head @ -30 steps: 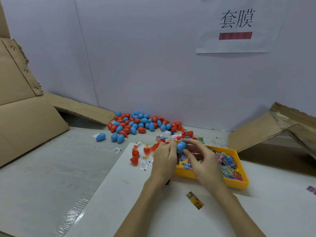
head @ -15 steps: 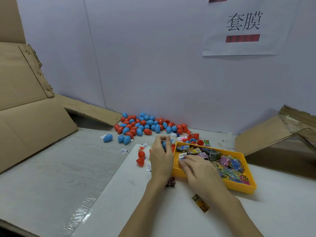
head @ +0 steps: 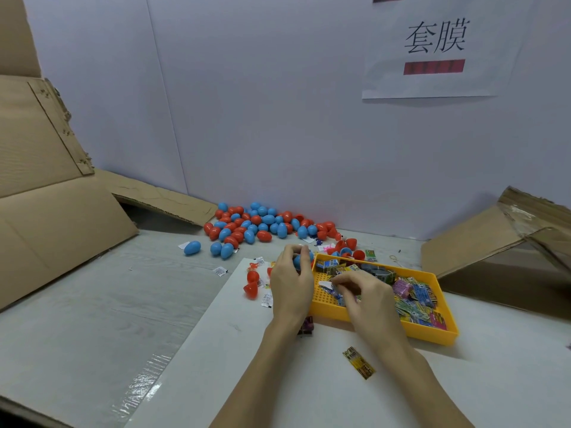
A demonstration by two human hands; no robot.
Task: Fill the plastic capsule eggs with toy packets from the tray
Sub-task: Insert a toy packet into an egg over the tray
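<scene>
The left hand curls its fingers around a blue capsule half, holding it just off the yellow tray's left far corner, at about 10 o'clock from the tray's middle. The right hand reaches into the tray with fingers bent down, its fingertips pinching a small toy packet with a white edge over the tray's perforated floor. Further toy packets are heaped in the tray's right half, at 3 o'clock from the right hand. A pile of closed blue and red capsule eggs lies by the wall at 12 o'clock from the left hand, with three blue eggs strayed toward 10 o'clock. Two red capsule halves sit on the white board at 9 o'clock from the left hand. One yellow packet lies loose on the board at 6 o'clock from the tray, and a purple packet shows beside the left wrist
</scene>
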